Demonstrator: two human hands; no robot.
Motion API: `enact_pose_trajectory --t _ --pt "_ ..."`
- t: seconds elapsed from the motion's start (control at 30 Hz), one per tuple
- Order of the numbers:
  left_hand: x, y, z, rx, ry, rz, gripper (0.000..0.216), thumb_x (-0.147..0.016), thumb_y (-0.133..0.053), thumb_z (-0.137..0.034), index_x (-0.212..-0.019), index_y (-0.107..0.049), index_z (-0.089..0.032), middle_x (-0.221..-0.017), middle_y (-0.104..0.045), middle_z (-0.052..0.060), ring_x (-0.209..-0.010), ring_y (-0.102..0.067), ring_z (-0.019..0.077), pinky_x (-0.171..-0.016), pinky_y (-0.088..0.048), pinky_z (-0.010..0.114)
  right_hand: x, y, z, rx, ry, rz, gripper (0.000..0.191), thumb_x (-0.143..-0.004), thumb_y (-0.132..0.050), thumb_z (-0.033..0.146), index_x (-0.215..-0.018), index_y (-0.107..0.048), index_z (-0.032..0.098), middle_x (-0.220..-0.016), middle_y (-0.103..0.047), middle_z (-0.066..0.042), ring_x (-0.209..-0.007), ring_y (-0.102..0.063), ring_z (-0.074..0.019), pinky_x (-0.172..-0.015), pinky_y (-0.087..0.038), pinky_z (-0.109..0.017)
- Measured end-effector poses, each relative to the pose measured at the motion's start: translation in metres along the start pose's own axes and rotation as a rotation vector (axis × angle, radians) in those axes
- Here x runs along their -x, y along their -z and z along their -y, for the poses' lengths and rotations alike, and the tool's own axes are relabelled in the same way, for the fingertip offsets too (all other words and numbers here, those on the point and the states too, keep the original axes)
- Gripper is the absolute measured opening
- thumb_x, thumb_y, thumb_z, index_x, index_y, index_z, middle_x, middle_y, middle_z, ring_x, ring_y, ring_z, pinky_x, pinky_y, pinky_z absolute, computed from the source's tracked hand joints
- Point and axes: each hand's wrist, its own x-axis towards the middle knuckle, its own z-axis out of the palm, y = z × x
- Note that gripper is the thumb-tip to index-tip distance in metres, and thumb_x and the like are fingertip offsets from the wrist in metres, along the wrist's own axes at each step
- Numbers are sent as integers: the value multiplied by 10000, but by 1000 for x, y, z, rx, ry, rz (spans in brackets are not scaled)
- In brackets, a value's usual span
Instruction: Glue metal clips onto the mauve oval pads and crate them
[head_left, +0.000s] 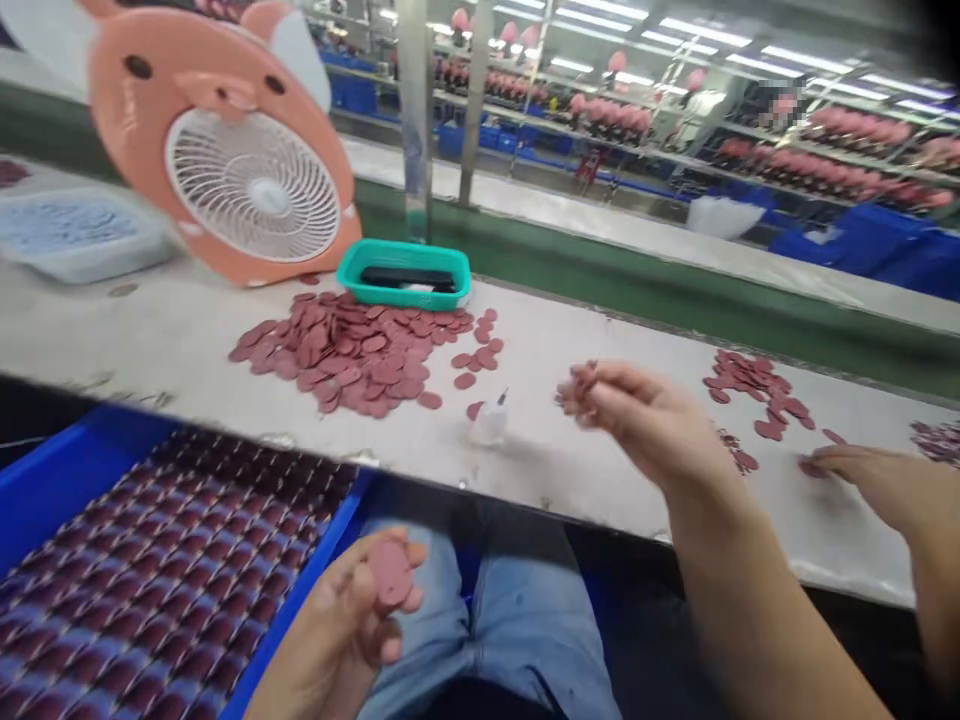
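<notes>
My left hand [337,610] is closed on a flat, dusky-red oval disc [391,574], pinched over my lap with a tiny mark near its lower edge. Over the bench, my right hand [649,415] has its fingertips pressed together. Something small and reddish-brown seems to be between them, too blurred to name. Left of that hand, a small white bottle with a thin dark tip [490,420] stands on the bench. Beyond it, a large heap of similar red discs [352,350] spreads out.
A green tray [405,292] with dark contents sits behind the heap, beside a pig-faced fan [225,150]. At lower left, a blue crate [300,610] holds rows of dark red pieces. Another person's hand [862,470] touches a disc at right, near a smaller disc pile [754,385].
</notes>
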Motion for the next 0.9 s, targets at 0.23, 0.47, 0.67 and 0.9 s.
enact_pose_trajectory --t 0.23,0.47,0.67,0.9 --pt "27 -8 0 59 8 34 407 -545 -943 -479 -825 -822 -211 -709 -733 12 -621 -666 113 -463 -487 126 95 -105 24 -77 -4 301 189 -850 -785 243 -1028 -788 306 -885 -734 -21 -793 -689 -150 -682 -570 -263" --pt "28 9 4 33 -14 128 396 -601 -917 -487 -834 -832 -178 -734 -744 43 -623 -637 114 -444 -480 113 96 -118 30 116 176 332 180 -875 -759 195 -1046 -762 250 -861 -761 -17 -752 -684 -144 -688 -554 -254" --pt "24 12 5 28 7 156 408 -599 -913 -501 -823 -826 -171 -705 -723 35 -614 -621 113 -439 -492 116 95 -119 32 196 233 365 155 -888 -747 194 -1036 -743 239 -845 -758 -10 -733 -686 -134 -696 -554 -253" --pt "28 4 1 30 19 88 420 -553 -933 -497 -791 -820 -170 -699 -685 22 -586 -570 96 -418 -480 111 90 -115 31 241 278 423 157 -910 -722 195 -1058 -721 247 -876 -766 -4 -756 -689 -145 -727 -567 -282"
